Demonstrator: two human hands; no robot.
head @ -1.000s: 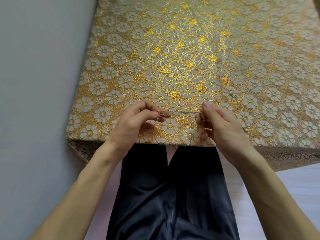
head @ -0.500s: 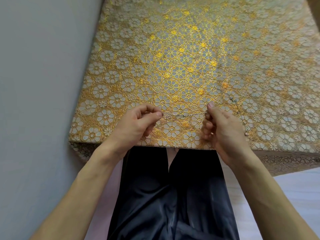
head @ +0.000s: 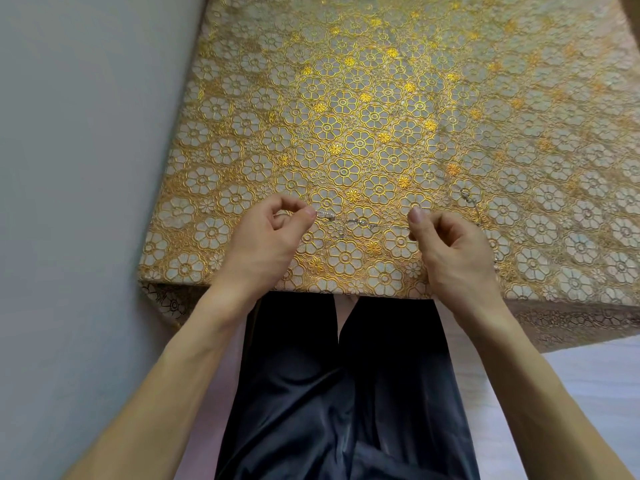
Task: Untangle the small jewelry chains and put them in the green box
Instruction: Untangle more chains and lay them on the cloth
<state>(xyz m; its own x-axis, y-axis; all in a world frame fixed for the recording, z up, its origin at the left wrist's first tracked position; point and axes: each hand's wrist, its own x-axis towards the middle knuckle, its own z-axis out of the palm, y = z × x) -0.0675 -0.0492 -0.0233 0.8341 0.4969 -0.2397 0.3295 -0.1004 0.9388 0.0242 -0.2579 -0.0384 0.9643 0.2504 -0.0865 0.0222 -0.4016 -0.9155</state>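
The left hand (head: 273, 233) and right hand (head: 446, 244) are pinching the chain (head: 360, 223), pulling it wider now. It is likely coming untangled.

Fingertip pinches in left hand (head: 273, 233) and right hand (head: 450, 245)

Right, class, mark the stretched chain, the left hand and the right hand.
stretched chain (head: 361, 222): head view, its middle, between the hands.
left hand (head: 266, 239): head view, back of the hand.
right hand (head: 452, 252): head view, back of the hand.
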